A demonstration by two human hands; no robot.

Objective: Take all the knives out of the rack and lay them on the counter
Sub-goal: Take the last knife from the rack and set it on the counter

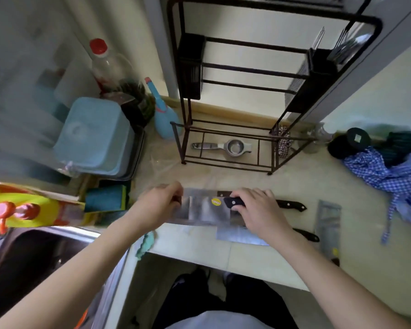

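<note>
A broad steel cleaver [203, 210] with a yellow sticker lies flat on the counter [259, 264]. My right hand [256, 207] grips its black handle. My left hand [163, 204] pinches the blade's far left end. A second cleaver [241, 236] lies partly beneath it, its black handle [306, 235] poking out to the right. Another black knife handle [291, 205] shows beyond my right hand. A further knife [329, 224] lies lengthwise at the right. The dark metal rack [228, 141] stands behind, at the wall.
A lemon squeezer [223, 146] rests on the rack's bottom shelf, utensils in its upper right holder [347, 47]. A blue checked cloth [387, 172] lies right. Left are a blue tub [95, 136], bottles, sponges [106, 198] and the steel sink [33, 255].
</note>
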